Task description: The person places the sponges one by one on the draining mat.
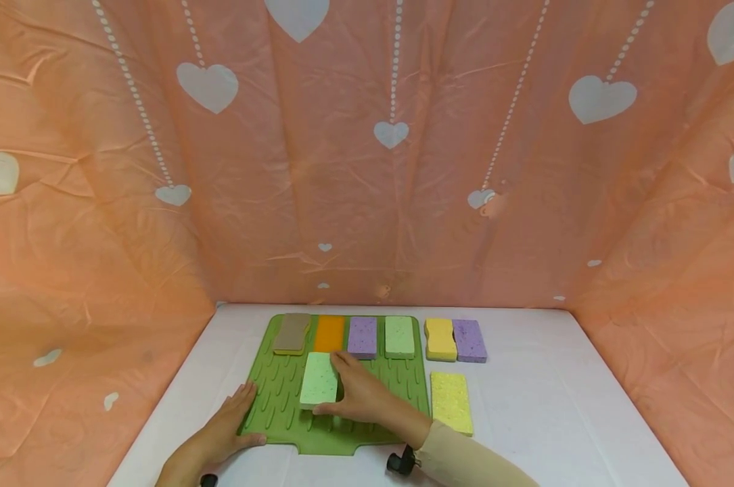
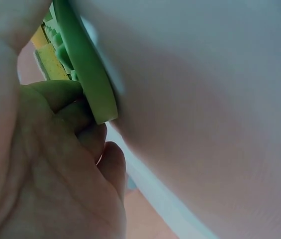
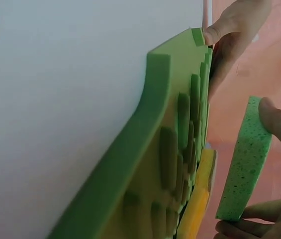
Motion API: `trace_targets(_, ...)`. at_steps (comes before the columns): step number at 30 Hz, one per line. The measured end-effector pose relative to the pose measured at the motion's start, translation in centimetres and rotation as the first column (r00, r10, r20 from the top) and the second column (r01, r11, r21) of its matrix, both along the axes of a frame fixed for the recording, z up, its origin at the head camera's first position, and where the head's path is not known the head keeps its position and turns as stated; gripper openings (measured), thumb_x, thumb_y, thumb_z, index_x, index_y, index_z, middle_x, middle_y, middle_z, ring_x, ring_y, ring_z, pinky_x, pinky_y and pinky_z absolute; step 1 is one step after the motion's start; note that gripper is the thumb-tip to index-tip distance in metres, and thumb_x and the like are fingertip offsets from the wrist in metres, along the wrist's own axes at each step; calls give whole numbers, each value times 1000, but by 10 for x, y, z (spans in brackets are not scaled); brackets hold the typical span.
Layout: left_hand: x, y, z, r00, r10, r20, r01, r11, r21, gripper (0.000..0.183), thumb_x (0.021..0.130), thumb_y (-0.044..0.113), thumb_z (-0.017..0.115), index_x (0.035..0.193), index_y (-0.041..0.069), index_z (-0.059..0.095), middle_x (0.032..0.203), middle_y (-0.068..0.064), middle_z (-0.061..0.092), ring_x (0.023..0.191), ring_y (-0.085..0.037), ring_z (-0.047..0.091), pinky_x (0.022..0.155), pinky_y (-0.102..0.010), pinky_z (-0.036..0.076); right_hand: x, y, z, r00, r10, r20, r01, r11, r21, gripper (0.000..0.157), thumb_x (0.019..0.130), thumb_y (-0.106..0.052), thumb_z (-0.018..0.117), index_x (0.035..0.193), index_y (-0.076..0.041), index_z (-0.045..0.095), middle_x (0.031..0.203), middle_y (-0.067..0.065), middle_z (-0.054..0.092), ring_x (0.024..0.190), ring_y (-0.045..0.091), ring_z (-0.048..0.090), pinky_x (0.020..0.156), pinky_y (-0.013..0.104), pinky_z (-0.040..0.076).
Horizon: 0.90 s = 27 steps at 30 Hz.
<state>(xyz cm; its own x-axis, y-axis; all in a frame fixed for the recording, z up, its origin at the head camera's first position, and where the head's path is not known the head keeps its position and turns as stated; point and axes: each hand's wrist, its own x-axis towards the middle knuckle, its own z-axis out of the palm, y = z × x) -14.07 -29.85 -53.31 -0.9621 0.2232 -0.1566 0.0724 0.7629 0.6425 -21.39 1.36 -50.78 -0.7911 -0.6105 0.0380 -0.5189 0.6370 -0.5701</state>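
My right hand (image 1: 369, 396) pinches a light green speckled sponge (image 1: 318, 380) by its near and far ends, above the middle of a green ridged mat (image 1: 278, 427). In the right wrist view the sponge (image 3: 244, 159) stands off the mat, with the thumb at one end and fingers at the other. My left hand (image 1: 223, 423) rests at the mat's left edge, its fingers along the side and its thumb by the near corner. Seen from the left wrist, the fingers touch the mat's thick rim (image 2: 93, 74).
Across the mat's far side lie a grey-topped yellow sponge (image 1: 291, 333), an orange one (image 1: 329, 333), a purple one (image 1: 362, 337) and a light green one (image 1: 400, 336). Right of the mat, a yellow sponge (image 1: 441, 339), a purple one (image 1: 469, 340) and a flat yellow one (image 1: 451, 402) lie on the white table (image 1: 543, 406).
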Motion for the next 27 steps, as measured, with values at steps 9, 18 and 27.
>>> trace_targets(9,0,0,-3,1000,16,5,-16,1000,16,116,84,31,91,164,-14,20,172,-35,12,161,-54,5,131,-47,-5,-2,-24,-5,1000,5,20,-4,999,-43,115,86,-65,84,168,-3,33,173,16,34,157,32,39,122,49,44)
trace_targets(18,2,0,-2,1000,10,-10,-10,1000,-29,116,84,34,91,163,-14,21,171,-36,15,159,-56,9,126,-71,9,-5,-41,-13,1000,9,21,-7,998,-57,116,85,-70,81,168,-4,34,173,15,35,156,31,40,122,49,44)
trace_targets(27,1,-3,-7,999,-2,-44,1,1000,-27,118,84,39,90,162,-16,22,170,-39,15,157,-59,10,126,-72,8,-6,-56,-15,1000,7,-1,-7,999,-33,114,84,-70,82,167,-5,37,171,14,39,154,28,44,120,45,47)
